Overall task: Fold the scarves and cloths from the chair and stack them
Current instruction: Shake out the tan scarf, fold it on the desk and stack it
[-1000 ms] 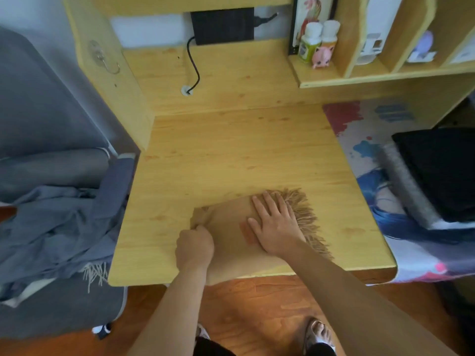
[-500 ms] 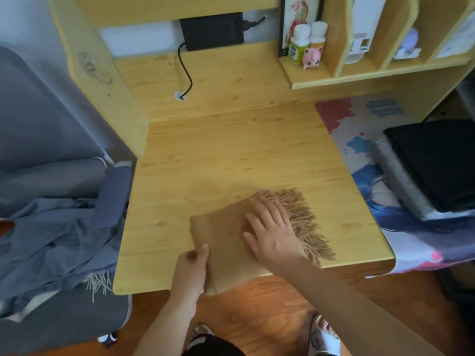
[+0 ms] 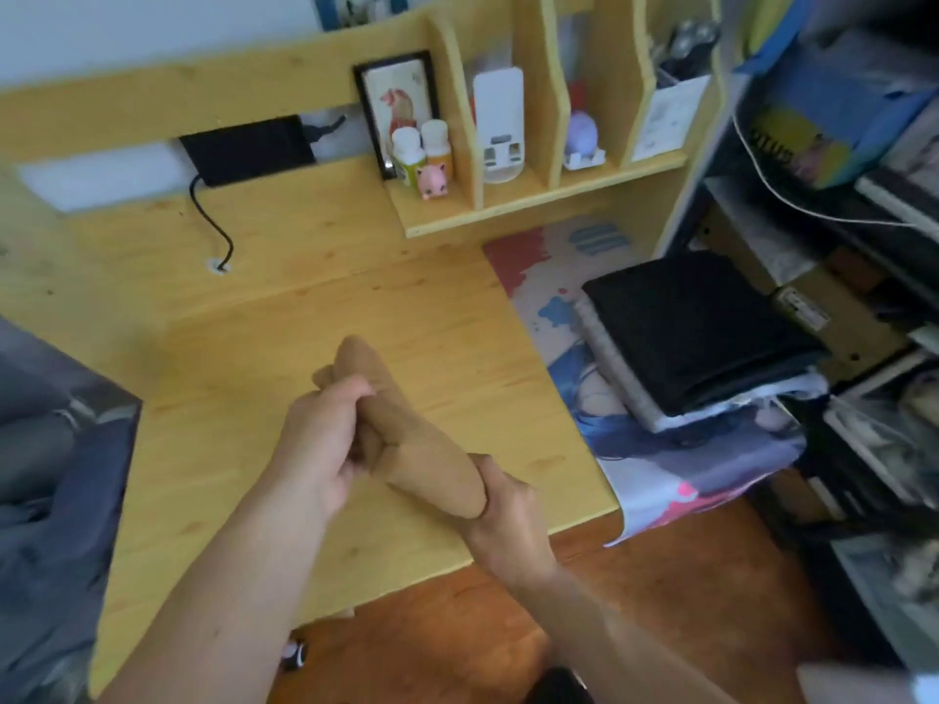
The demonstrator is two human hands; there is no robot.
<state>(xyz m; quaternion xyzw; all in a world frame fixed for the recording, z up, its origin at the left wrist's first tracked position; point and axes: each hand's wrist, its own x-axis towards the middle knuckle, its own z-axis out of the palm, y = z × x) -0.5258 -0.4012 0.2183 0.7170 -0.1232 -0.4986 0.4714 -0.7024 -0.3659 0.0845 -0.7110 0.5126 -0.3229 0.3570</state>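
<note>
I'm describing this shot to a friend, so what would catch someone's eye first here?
Front and centre, both hands hold a folded tan scarf above the wooden desk: the left hand grips its middle, the right hand its near end. To the right, a stack of folded cloths, black on top, sits on a colourful mat.

**Wood, cloth and plastic as we see them**

We see a tan scarf [image 3: 432, 459] of soft, matt woven cloth, bunched between both hands. The surface [image 3: 284, 358] beneath it is pale yellow wood with visible grain and knots and a faint satin sheen. To the right of the scarf lies a black cloth [image 3: 701, 327], matt and smooth, on a printed mat [image 3: 549, 276]. Behind the scarf stand two bottles [image 3: 421, 149], seemingly of glossy plastic. The floor [image 3: 609, 591] is reddish, polished wood.
</note>
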